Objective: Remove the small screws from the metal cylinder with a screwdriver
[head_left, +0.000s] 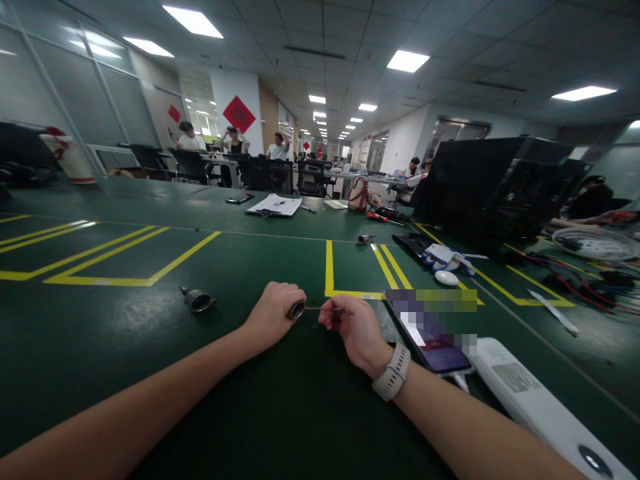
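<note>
My left hand [274,311] is closed around a dark, round metal fitting [296,310], its open ring-shaped end facing right. My right hand [351,325], with a pale watch strap at the wrist, pinches a thin metal rod [313,308] that reaches left to the fitting's open end. Fingers hide most of the rod, so its kind does not show. Just below the rod, a tiny ring [315,327] appears against the green table [240,433]. A similar metal fitting [197,299] lies left of my left hand, and another small fitting [365,239] rests farther off.
Right of my right hand lie a phone [435,340] with a cable and a long white device [545,407]. Beyond are a white mouse [446,278], gloves [445,255], a red screwdriver [383,218], a clipboard [275,205] and a big black case [490,190]. People sit in the background.
</note>
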`<state>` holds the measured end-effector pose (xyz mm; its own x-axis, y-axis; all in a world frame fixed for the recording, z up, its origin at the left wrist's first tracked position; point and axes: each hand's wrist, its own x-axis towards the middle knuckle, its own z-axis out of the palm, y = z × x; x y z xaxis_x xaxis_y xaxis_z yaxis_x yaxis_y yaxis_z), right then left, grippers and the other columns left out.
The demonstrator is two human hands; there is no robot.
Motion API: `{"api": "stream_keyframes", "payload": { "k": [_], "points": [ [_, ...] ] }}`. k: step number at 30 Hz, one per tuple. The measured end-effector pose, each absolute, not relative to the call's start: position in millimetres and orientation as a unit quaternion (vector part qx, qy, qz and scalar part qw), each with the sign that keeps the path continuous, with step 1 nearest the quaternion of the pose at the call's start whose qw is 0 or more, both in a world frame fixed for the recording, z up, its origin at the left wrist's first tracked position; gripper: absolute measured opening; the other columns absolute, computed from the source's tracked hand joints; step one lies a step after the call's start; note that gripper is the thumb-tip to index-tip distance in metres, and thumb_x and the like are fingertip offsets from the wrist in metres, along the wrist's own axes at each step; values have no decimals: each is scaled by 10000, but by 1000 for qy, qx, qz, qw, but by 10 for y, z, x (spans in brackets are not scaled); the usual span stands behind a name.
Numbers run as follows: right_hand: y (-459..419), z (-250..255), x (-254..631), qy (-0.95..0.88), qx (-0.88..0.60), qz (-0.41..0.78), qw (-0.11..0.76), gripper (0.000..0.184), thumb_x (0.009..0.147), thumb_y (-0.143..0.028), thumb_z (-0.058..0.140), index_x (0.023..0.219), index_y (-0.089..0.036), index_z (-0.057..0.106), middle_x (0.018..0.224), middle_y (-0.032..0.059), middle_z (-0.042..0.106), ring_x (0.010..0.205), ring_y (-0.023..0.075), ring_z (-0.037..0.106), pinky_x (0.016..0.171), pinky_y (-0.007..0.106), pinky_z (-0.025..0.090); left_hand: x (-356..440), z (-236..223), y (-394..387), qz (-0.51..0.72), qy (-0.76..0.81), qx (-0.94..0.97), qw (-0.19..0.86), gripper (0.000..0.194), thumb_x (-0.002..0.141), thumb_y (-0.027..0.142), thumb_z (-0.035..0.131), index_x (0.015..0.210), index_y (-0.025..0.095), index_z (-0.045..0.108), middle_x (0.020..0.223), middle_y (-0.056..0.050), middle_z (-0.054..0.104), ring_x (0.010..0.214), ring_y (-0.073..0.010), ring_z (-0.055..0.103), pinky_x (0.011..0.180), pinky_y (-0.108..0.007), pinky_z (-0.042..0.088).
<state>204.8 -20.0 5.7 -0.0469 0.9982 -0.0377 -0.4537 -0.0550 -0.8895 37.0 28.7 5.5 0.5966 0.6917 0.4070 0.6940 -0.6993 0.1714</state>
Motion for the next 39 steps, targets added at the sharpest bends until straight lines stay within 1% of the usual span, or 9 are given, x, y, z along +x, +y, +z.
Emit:
{"api": "stream_keyframes", "payload": {
  "k": [8, 16, 25, 30, 34, 37, 39],
  "points": [
    [-193, 55, 2048, -341, -384, 615, 598, 178, 622, -240, 543, 494, -134, 608, 463, 22, 571, 456, 114, 472, 484, 251, 312, 366, 63, 290, -239, -394, -888, -16, 78, 767, 133, 517, 703, 167, 548, 699, -1, 585, 676, -162, 519, 664, -307, 339],
    [-240, 59, 2033, -350, -412, 557, 630, 212, 627, -214, 510, 430, -159, 565, 405, -10, 504, 440, 111, 431, 479, 260, 294, 372, 73, 287, -242, -413, -877, -33, 77, 778, 169, 525, 703, 174, 541, 701, -1, 583, 681, -168, 527, 664, -315, 353],
    [-236, 63, 2013, -369, -437, 520, 635, 188, 615, -205, 499, 440, -160, 553, 389, -24, 475, 415, 102, 415, 459, 251, 271, 364, 42, 326, -280, -410, -866, -58, 98, 776, 230, 555, 705, 175, 514, 713, 8, 576, 688, -163, 541, 661, -299, 373],
    [-230, 48, 2009, -376, -438, 506, 640, 193, 632, -208, 499, 451, -165, 553, 405, -23, 484, 427, 109, 425, 463, 256, 284, 365, 43, 325, -285, -383, -875, -84, 126, 780, 262, 561, 705, 176, 509, 729, 9, 564, 697, -153, 536, 668, -291, 387],
    [-227, 39, 2028, -365, -445, 472, 668, 203, 656, -206, 490, 457, -184, 525, 427, -28, 472, 445, 113, 418, 468, 259, 293, 362, 26, 335, -288, -430, -851, -91, 119, 774, 273, 559, 715, 178, 520, 730, 8, 561, 680, -157, 533, 652, -299, 400],
    [-213, 31, 2040, -362, -452, 449, 681, 181, 677, -220, 519, 501, -189, 542, 507, -21, 508, 509, 122, 439, 509, 261, 327, 365, 25, 340, -291, -467, -828, -110, 161, 758, 319, 575, 714, 175, 519, 722, 0, 549, 660, -159, 525, 605, -285, 408],
    [-195, 13, 2041, -362, -460, 439, 681, 120, 673, -226, 560, 559, -191, 573, 575, -13, 541, 568, 134, 465, 549, 265, 350, 376, 40, 333, -281, -473, -827, -111, 201, 729, 359, 603, 710, 174, 526, 719, -1, 543, 651, -159, 518, 582, -277, 407]
  ]
}}
